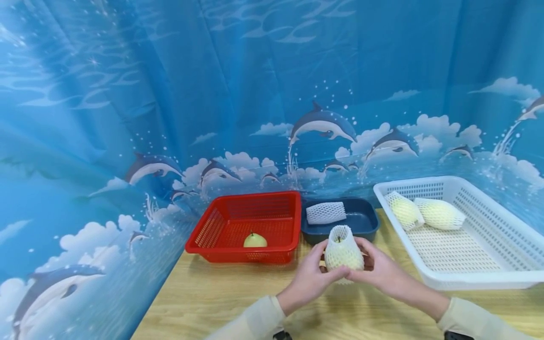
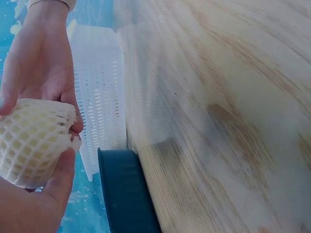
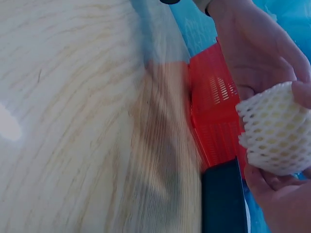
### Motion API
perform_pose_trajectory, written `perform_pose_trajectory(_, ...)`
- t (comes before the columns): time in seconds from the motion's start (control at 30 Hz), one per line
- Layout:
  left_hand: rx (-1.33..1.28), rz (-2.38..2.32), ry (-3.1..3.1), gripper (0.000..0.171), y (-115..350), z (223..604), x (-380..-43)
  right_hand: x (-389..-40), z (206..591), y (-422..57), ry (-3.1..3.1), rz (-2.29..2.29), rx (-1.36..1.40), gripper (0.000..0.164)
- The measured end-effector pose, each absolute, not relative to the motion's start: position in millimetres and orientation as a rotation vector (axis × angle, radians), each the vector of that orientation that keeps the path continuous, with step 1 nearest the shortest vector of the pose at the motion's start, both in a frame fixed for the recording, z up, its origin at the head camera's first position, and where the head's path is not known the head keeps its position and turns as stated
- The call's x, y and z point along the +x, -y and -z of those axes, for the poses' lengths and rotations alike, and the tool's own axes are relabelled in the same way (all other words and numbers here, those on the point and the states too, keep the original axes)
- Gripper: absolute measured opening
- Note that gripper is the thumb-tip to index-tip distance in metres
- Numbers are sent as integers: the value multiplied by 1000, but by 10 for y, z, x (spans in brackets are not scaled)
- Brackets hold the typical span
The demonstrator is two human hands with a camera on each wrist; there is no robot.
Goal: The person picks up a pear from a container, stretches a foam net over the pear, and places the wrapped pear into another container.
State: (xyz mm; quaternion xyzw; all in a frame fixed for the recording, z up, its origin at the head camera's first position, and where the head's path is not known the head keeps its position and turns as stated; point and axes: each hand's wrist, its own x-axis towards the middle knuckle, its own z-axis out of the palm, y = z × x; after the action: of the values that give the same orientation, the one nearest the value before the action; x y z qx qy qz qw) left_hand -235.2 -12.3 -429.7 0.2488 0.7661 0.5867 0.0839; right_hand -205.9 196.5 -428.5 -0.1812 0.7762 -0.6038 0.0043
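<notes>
A pear in a white foam net sleeve (image 1: 344, 255) is held upright above the table, its stem showing through the sleeve's open top. My left hand (image 1: 309, 277) grips it from the left, and my right hand (image 1: 384, 270) grips it from the right. Both thumbs meet at the front of the fruit. Seen from the left wrist, the net (image 2: 34, 143) covers the pear between the two hands. The right wrist view shows the sleeve's ragged end (image 3: 245, 121); some fingers are hidden behind the fruit.
A red basket (image 1: 199, 249) at left holds a bare pear (image 1: 255, 240). Behind my hands, a dark blue bin (image 1: 361, 221) contains an empty foam net (image 1: 326, 213). At right, a white basket (image 1: 480, 278) holds two netted pears (image 1: 439, 214). All stand on a wooden table (image 1: 204, 297).
</notes>
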Motion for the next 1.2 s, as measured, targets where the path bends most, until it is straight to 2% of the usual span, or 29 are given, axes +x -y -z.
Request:
perform_pose_trajectory(0.2, 741, -1809, -2242, 59, 113, 4316, -2374, -2029, 4272, -1969, -2343, 1943, -632, 82)
perform_pose_trajectory(0.43, 804, -1862, -2147, 55, 195, 4314, -2407, -2035, 4261, -2080, -2318, 1878, -786, 64)
perform_pose_trajectory(0.7, 886, -1836, -2009, 49, 254, 4274, -2400, -2049, 4249, -2090, -2287, 1804, -863, 77)
perform_pose_trajectory(0.93, 954, -1754, -2120, 49, 280, 4287, -2391, -2032, 4270, -2054, -2118, 1857, -951, 75)
perform_pose_trajectory(1.2, 899, -1826, -2164, 51, 270, 4304, -2354, -2016, 4268, -2010, -2374, 1822, -758, 77)
